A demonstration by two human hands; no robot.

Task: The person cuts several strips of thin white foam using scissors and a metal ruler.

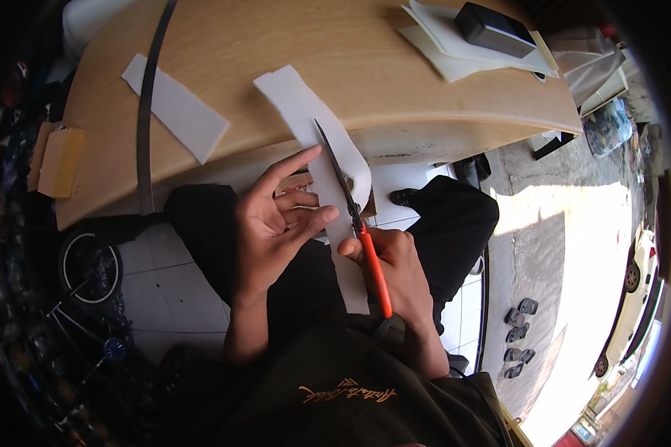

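Observation:
A long white strip of soft, sheet-like material (300,104) lies with its far end on the table and hangs over the near edge toward my lap. My right hand (399,264) is closed around scissors (375,272) with red-orange handles and dark blades. The blades lie lengthwise along the strip, tips pointing away from me. Right of them the material bends into a curl; on the left a narrow length runs down to my shirt. My left hand (268,212) is beside that length, fingers spread, index fingertip close to the blades. Whether it touches the strip is hard to tell.
On the curved wooden table (224,45) are another white piece (179,112), a dark metal strip (147,112), and white sheets (455,56) under a black box (496,30). A yellowish box (62,162) stands at the left edge. A bicycle wheel (89,268) is lower left.

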